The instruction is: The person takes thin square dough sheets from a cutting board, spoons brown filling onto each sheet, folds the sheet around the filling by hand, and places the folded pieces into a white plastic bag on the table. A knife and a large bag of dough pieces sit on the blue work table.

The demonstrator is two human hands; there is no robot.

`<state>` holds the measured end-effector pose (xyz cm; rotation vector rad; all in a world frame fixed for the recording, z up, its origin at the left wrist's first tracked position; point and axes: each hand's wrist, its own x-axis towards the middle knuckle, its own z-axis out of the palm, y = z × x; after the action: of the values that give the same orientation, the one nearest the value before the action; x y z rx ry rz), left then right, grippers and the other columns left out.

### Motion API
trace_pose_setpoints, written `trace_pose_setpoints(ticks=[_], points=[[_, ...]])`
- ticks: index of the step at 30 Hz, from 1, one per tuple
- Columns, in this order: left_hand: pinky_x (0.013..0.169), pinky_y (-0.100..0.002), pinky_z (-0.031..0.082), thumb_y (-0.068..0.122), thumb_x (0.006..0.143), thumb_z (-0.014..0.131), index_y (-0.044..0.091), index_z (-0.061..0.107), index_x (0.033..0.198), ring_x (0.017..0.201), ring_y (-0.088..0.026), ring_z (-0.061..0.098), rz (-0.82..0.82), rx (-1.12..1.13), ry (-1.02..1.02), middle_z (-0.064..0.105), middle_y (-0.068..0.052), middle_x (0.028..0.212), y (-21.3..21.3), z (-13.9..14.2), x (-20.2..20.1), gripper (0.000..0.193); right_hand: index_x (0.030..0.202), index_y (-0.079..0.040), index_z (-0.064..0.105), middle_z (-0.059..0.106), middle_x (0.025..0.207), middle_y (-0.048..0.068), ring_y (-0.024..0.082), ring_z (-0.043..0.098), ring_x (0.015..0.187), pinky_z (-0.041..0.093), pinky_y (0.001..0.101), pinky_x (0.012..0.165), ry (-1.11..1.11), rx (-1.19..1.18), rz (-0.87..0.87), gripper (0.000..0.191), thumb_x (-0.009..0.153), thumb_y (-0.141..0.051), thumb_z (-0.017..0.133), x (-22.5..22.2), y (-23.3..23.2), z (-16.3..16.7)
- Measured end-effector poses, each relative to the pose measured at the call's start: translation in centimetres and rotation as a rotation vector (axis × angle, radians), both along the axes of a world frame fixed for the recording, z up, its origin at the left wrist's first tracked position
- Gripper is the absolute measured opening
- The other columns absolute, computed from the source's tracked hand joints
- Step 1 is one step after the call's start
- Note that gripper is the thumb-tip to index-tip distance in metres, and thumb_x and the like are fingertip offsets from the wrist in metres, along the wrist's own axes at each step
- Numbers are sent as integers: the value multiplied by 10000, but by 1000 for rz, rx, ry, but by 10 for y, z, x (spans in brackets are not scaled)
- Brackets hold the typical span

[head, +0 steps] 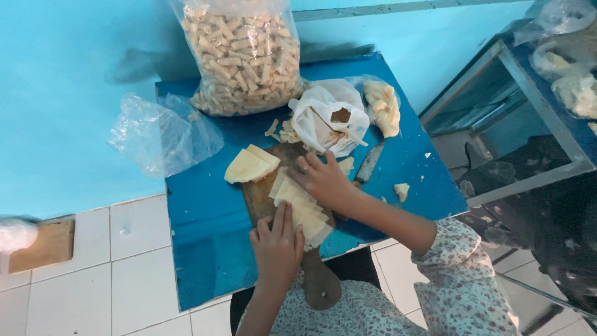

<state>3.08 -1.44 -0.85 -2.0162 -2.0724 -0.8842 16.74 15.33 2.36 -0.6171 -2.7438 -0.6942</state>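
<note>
At the back of the blue table (205, 249) you have a tall clear bag of pale cut sticks (241, 56) standing upright, a crumpled empty clear bag (163, 134) to its left hanging over the edge, and a white bag (328, 116) gaping open to its right with a lumpy pale piece (384, 107) just beside it. Your left hand (277, 247) and right hand (323, 180) lie flat, fingers spread, pressing a fanned stack of pale yellow slices (303, 208) on the wooden cutting board (267, 193); neither grips anything. The stack runs diagonally, from upper left toward you at lower right. A knife (368, 164) lies right of the board.
</note>
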Motion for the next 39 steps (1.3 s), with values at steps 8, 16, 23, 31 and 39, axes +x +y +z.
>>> trace_pose_setpoints(ticks=[8,16,23,31,39], points=[[910,-473,421,257,949,627,84,570,1438,1076,-311,540,-22,55,10,580,-110,1422,-2,1,-4,521,1214,-41,632,621,1153,187,406,657,1002,538,489,778,485,-328,-462,393,853,-138,754,65,39,36],[892,-471,434,259,940,635,62,558,1432,1047,-319,546,-16,40,17,582,-101,1429,-1,2,-9,535,1369,-46,558,698,1083,226,389,691,990,575,476,805,493,-375,-275,474,908,68,560,78,55,19],[945,-495,418,268,927,646,38,576,1389,1144,-342,556,-43,69,-78,571,-145,1428,-5,-2,-10,521,1397,-13,547,690,1026,245,426,685,1003,568,466,820,478,-316,-124,581,828,96,587,61,65,26],[988,-527,384,267,895,673,28,611,1304,1215,-354,517,34,42,-110,589,-129,1350,-36,-13,-9,478,1290,-52,568,799,1019,153,203,801,858,633,315,740,1008,-747,-220,397,924,89,629,73,74,28],[932,-521,408,290,848,745,32,664,1182,1147,-336,532,117,-53,-116,612,-111,1248,-46,-3,1,430,1291,45,567,758,983,198,225,787,848,647,318,716,1297,-865,-211,371,931,95,640,97,90,22]])
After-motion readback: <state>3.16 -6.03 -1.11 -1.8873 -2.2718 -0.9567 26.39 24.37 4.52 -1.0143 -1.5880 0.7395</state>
